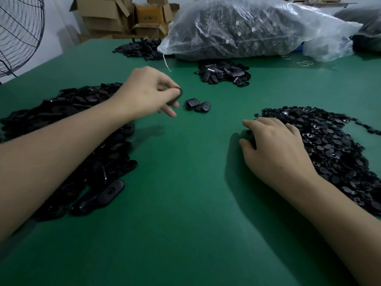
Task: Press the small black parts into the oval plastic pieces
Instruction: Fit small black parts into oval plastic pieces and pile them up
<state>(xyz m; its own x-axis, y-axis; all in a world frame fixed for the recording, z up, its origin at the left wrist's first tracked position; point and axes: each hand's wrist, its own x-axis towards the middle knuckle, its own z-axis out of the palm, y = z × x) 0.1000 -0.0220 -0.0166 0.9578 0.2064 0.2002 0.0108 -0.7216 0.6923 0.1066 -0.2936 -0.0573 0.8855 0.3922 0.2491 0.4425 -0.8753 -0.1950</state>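
Observation:
A big heap of black oval plastic pieces (pixel 86 145) lies on the green table (pixel 185 203) at the left. At the right spreads a heap of small black round parts (pixel 334 145). My left hand (pixel 148 91) hovers past the oval heap and pinches a dark oval piece (pixel 179 93) between thumb and fingers. Just right of it, two oval pieces (pixel 198 105) lie on the table. My right hand (pixel 274 145) rests palm down at the near-left edge of the small-parts heap, fingers curled over a small black part (pixel 249 132); how it holds it is hidden.
Another pile of oval pieces (pixel 224 73) lies further back, in front of a large clear bag of black parts (pixel 247 27). A flat pile of black pieces (pixel 140 48) sits behind at the left. Cardboard boxes (pixel 123 15) and a fan (pixel 18 32) stand beyond the table. Rubber bands (pixel 305 62) lie at the far right.

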